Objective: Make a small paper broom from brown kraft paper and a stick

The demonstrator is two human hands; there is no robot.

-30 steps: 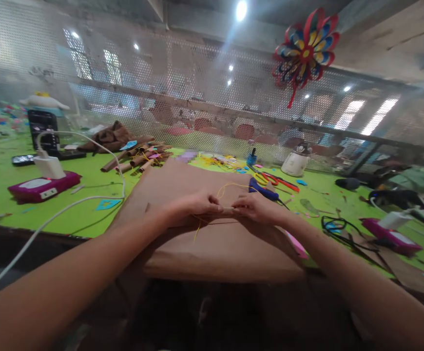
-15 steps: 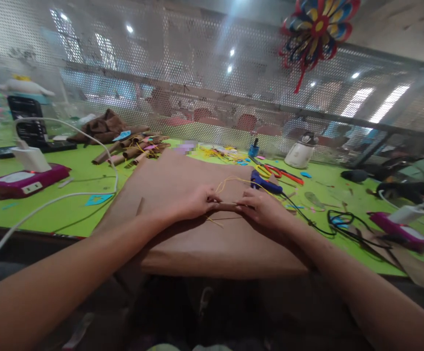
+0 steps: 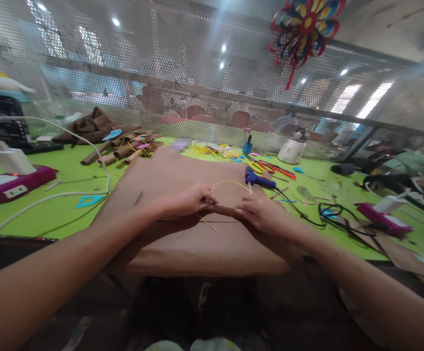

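hands meet at the middle of the brown paper sheet [image 3: 183, 170] spread over the green table [image 3: 51, 214]. your left hand [image 3: 184, 201] has its fingers curled in, with thumb and fingertips pinched on one end of a thin brown paper stick [image 3: 223, 210]; your right hand [image 3: 261, 214] lies low on the sheet, fingers pressed together on the stick's other end. the stick lies nearly flat between both hands, just above the paper. yellow string [image 3: 230, 184] loops up from the pinch of your left hand and arcs over toward the right, and a short loose end trails out below the stick onto the sheet. just beyond your right hand a blue glue gun [image 3: 258, 179] rests at the far edge of the sheet, its black cord [image 3: 321, 217] running off to the right. scissors with red and yellow handles [image 3: 272, 168] lie behind it. a heap of rolled brown paper tubes [image 3: 124, 150] sits at the sheet's far left corner. on the left, a white charger [image 3: 9, 160] stands on a magenta box [image 3: 12, 183], with a white cable [image 3: 51, 197] curving across the table. a paper pinwheel [image 3: 303, 27] hangs on the mesh screen behind.
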